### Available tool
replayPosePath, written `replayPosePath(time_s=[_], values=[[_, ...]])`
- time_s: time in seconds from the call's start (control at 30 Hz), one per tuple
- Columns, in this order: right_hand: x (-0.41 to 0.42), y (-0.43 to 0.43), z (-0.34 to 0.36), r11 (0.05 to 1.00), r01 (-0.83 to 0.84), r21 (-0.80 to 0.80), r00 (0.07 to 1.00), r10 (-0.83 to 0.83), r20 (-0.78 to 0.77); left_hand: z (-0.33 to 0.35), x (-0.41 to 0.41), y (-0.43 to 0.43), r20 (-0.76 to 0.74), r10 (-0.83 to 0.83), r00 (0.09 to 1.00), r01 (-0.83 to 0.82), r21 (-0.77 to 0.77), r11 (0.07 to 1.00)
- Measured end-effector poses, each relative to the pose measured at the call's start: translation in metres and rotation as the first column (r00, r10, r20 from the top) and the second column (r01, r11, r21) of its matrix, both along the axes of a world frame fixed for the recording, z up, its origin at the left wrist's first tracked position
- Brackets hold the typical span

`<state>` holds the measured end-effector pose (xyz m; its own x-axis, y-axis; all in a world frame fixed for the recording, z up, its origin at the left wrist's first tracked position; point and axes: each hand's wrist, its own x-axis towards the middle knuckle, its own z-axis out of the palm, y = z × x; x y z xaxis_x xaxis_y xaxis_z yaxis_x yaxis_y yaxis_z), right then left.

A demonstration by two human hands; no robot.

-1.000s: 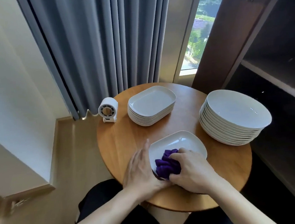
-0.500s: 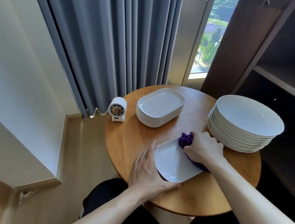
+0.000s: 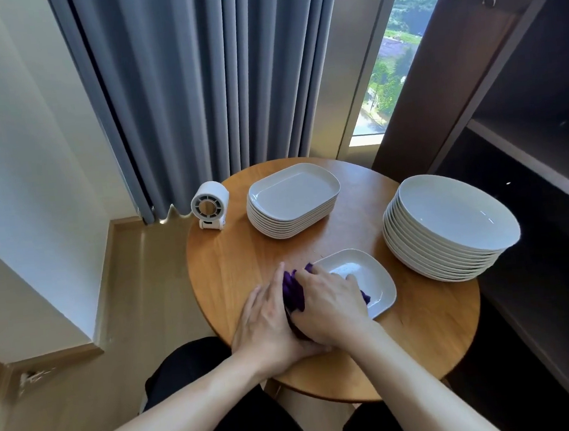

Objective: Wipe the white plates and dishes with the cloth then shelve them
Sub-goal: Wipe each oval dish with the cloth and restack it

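Dish lies nr table's front edge; right hand fingers curl on purple cloth at dish's left rim, left hand fingers straight, laid alongside. Bare wood btwn dish & round plate stack.

The left forearm and the right forearm, both bare, reach in from below and converge over the near side of the tabletop. The left hand lies palm down, fingers straight and close together, pointing away from the body. Its inner side touches the right hand. The right hand is arched, knuckles up, with fingers curled over a purple cloth and pressing it onto a white dish.
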<state>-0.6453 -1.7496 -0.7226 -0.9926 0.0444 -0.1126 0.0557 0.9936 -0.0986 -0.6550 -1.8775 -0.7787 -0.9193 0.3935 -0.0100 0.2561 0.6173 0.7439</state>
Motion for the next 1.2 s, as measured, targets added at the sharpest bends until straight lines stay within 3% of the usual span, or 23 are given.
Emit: replayPosePath(time_s=[0.13, 0.23, 0.37, 0.47, 0.53, 0.67, 0.93, 1.13, 1.2], values=[[0.010, 0.015, 0.019, 0.992, -0.078, -0.098, 0.981, 0.094, 0.171, -0.002, 0.000, -0.001, 0.027, 0.003, 1.000, -0.003, 0.010, 1.000], [0.017, 0.030, 0.032, 0.997, -0.076, 0.024, 0.961, 0.067, 0.267, -0.004, -0.001, -0.002, 0.004, -0.015, 1.000, 0.015, -0.008, 1.000], [0.011, 0.067, 0.043, 0.966, 0.080, 0.246, 0.986, -0.112, 0.120, -0.008, 0.000, -0.002, -0.060, -0.039, 0.997, 0.034, -0.085, 0.996], [-0.007, 0.092, 0.047, 0.955, 0.265, 0.136, 0.964, -0.261, -0.045, -0.008, 0.001, -0.002, -0.051, -0.034, 0.998, 0.028, -0.101, 0.994], [-0.018, 0.100, 0.040, 0.948, 0.311, 0.065, 0.950, -0.308, -0.041, -0.007, 0.001, -0.001, -0.047, -0.031, 0.998, 0.026, -0.098, 0.995], [-0.022, 0.088, 0.015, 0.958, 0.283, 0.040, 0.941, -0.285, 0.182, -0.007, 0.000, -0.001, -0.051, -0.038, 0.998, 0.034, -0.081, 0.996], [0.009, 0.009, -0.001, 0.984, 0.079, -0.161, 0.996, -0.070, 0.061, -0.006, 0.001, 0.000, -0.103, -0.061, 0.993, 0.052, -0.085, 0.995], [0.024, 0.032, 0.023, 0.978, 0.058, -0.202, 0.989, -0.029, 0.143, -0.008, 0.002, -0.002, -0.146, -0.078, 0.986, 0.070, -0.060, 0.996], [0.035, 0.048, 0.028, 0.976, 0.107, -0.192, 0.989, -0.084, 0.125, -0.010, 0.000, -0.003, -0.159, -0.096, 0.983, 0.086, -0.066, 0.994]])
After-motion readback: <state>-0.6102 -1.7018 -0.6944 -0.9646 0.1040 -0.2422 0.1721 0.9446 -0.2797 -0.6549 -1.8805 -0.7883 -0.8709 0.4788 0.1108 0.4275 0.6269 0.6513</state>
